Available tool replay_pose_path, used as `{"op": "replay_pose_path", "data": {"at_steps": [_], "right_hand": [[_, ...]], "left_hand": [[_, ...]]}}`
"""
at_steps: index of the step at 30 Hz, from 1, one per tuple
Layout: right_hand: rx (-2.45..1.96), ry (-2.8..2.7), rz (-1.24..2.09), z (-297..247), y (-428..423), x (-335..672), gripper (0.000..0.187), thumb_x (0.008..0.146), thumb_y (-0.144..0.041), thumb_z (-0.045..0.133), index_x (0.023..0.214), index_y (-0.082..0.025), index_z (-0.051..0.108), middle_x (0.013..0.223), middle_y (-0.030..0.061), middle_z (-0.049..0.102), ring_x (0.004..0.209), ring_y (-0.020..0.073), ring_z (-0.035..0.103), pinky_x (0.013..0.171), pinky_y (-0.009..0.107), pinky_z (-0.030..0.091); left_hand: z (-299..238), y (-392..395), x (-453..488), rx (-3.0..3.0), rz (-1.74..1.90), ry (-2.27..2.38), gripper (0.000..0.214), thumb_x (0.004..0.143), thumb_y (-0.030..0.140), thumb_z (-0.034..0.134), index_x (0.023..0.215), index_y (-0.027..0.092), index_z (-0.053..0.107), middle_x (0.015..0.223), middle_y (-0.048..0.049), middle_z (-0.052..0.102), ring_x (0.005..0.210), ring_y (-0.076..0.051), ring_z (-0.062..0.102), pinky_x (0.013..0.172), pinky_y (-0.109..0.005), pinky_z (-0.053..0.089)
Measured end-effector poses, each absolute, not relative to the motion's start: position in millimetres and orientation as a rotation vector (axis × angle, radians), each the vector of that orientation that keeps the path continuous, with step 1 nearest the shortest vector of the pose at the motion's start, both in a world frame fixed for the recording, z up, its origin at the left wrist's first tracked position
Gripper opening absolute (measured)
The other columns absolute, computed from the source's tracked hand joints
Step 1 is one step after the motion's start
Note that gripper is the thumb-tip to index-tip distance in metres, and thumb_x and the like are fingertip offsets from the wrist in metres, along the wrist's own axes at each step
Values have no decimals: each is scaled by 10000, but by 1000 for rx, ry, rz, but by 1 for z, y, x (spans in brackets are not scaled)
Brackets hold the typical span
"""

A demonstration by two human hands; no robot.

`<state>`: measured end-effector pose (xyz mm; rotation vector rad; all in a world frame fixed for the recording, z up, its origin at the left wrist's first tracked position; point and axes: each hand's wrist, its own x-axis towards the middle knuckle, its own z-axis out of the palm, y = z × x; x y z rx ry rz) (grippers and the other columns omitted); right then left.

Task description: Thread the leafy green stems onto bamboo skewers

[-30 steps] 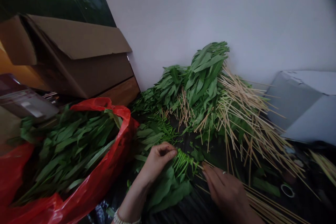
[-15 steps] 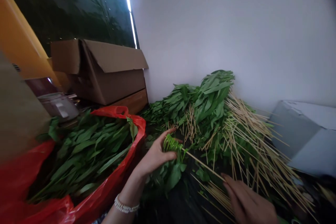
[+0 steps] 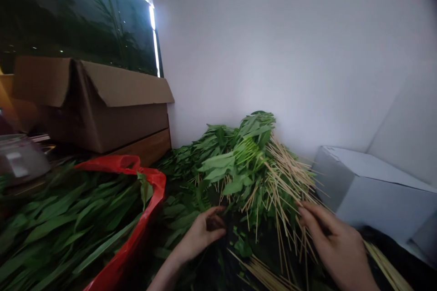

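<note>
A pile of skewered green leaf bundles (image 3: 239, 163) leans against the white wall, its bamboo skewers (image 3: 290, 177) fanning out to the right. My right hand (image 3: 332, 243) is at the ends of those skewers, fingers pressed together on them. My left hand (image 3: 203, 234) hovers over loose leaves at the foot of the pile, its fingers curled with nothing visible in them. More loose skewers (image 3: 266, 275) lie on the dark surface between my hands.
A red plastic bag (image 3: 136, 232) full of loose green leaves (image 3: 64, 227) stands at the left. Behind it is an open cardboard box (image 3: 112, 109) under a dark window. A grey-white box (image 3: 372, 186) sits at the right against the wall.
My left hand held a leaf bundle on a skewer and has let it go. A bundle now lies on the pile. My right hand moved up to the skewer ends. The camera tilted up.
</note>
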<state>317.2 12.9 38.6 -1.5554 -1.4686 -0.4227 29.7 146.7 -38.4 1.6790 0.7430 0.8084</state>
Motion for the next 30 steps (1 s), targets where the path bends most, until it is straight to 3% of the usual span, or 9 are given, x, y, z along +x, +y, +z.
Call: {"op": "replay_pose_path", "data": {"at_steps": [3,8,13,16,18,23,27,30], "right_hand": [[-1497,-1573,-281,46,21,304,222,890,-382,518,958,-256,689,833,28,735,680,192,689,581,264,544],[-1385,-1671,19,68,39,285,252,923,-303,442,1104,-228,600,725,0,684,644,159,653,578,251,511],[-1266,-1471,48,114,77,295,333,917,-347,451,1198,-208,560,801,21,683,457,95,479,417,214,380],[-1256,-1377,-124,146,114,309,378,913,-352,428,1240,-209,553,819,22,689,430,83,419,414,217,360],[-1361,-1331,-367,163,142,320,383,914,-311,382,1231,-204,570,823,22,693,465,95,468,464,225,393],[-1525,-1297,-513,167,196,349,446,901,-210,322,1278,-126,544,878,82,704,803,186,639,755,294,456],[-1766,-1404,-527,139,215,371,358,856,-158,424,1123,-150,662,878,115,708,825,227,649,757,310,437],[-1915,-1437,-580,126,219,378,360,908,-196,398,1180,-153,629,935,147,693,862,254,643,764,340,434]], "left_hand": [[-60,152,35,1717,913,864,424,742,289,683,1140,153,630,767,-11,672,699,-149,605,654,-235,461],[-65,148,31,1815,983,1064,334,737,356,654,1022,192,712,754,-20,703,706,-188,635,638,-235,491],[-51,144,26,1936,990,1043,273,745,407,617,935,260,748,822,-31,733,775,-220,661,705,-253,531],[-49,145,26,1952,985,1024,282,744,444,606,919,282,758,835,-46,741,816,-245,670,753,-278,539],[-51,147,27,1952,981,1042,289,721,476,617,914,317,763,852,-44,749,863,-277,676,783,-309,546],[-61,154,24,1981,971,1091,244,646,489,655,864,448,758,896,2,761,887,-343,691,836,-389,554],[-65,158,22,2019,966,1085,243,652,467,640,865,459,758,904,10,763,867,-353,698,820,-398,565],[-68,160,22,2055,971,1082,242,672,449,625,873,450,759,898,9,764,848,-345,702,809,-393,573]]}}
